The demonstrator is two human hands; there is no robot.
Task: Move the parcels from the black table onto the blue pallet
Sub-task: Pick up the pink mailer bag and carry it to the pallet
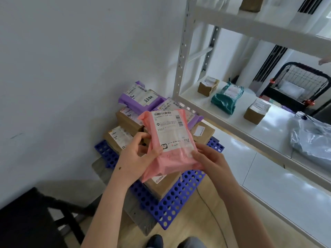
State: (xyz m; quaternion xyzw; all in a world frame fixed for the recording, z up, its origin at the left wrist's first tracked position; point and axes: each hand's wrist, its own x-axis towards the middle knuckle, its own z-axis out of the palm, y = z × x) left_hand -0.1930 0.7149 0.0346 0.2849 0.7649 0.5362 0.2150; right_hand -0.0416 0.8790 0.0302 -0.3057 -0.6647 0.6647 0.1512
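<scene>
The left hand (137, 154) and right hand (213, 160) grip the pink parcel (172, 133), frame centre; lay it flat on the boxes (129, 122) so it cannot slide.

Soft, even daylight; glare streaks the glossy white shelf (277, 128) right of the fingers (202, 149); frame edges bend, slightly blurred.

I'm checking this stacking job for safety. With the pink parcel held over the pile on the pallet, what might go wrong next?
The pink parcel, gripped by the left hand and right hand, is a soft bag; laid on the tilted purple mailers it might slide off. Those mailers rest unevenly on the cardboard boxes, so a nudge could shift them too.
</scene>
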